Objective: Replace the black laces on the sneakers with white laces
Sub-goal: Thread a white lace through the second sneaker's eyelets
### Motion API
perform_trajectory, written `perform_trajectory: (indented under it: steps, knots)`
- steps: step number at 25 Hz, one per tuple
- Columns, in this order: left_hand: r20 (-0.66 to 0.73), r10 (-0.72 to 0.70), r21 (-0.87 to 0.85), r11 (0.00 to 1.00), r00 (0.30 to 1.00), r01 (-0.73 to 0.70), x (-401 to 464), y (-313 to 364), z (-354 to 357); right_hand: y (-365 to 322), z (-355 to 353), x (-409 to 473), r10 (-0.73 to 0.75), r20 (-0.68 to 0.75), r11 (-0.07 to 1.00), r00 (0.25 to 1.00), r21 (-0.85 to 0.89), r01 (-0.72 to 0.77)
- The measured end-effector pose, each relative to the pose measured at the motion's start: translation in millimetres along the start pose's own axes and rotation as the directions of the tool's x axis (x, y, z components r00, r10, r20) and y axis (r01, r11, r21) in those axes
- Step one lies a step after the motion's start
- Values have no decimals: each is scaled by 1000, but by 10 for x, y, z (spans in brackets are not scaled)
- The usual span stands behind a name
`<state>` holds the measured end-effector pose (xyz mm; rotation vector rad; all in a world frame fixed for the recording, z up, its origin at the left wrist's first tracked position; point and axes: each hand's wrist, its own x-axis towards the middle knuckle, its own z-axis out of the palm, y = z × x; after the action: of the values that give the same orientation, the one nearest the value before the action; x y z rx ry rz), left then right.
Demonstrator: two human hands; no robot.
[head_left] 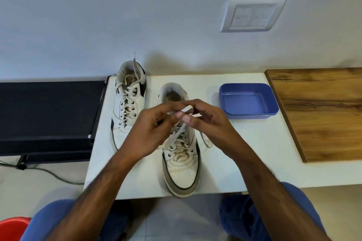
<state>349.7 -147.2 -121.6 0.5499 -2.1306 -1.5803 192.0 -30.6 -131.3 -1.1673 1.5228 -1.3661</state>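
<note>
The near sneaker (181, 162) is showing white with black trim and a grey toe band, its white lace (179, 133) crossing black-ringed eyelets. At ten o'clock from it, the far sneaker (130, 101) is showing off-white with black panels and a pale lace. The bench (235, 152) is showing plain white. At two o'clock the tray (248, 101) is showing solid blue, and the board (323, 111) is showing brown wood grain.

— What do we have on the table (225, 162)?
— Two sneakers: one (130, 101) at the left, against the wall; the other (181, 164) right of it, nearer us. A tub (247, 101) sits farther right.
</note>
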Motion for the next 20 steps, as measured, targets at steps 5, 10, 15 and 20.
perform_trajectory:
  steps: [5, 10, 15, 20]
  knots:
    - [-97, 0, 54, 999, 995, 5, -32, -28, -78, -20, -109, -15, 35, -89, 994, 995, 104, -25]
    - [-227, -67, 321, 937, 972, 140, -55, -245, -337, 105, -376, -48, 150, -187, 959, 971, 265, -97]
    - [-210, -114, 525, 825, 971, 210, -81, -303, -378, 62, -413, -38, 243, -115, 705, 963, 703, -94]
    - [59, -108, 497, 865, 992, 65, -98, -270, -373, 20, -401, -27, 189, -134, 616, 973, 788, -11]
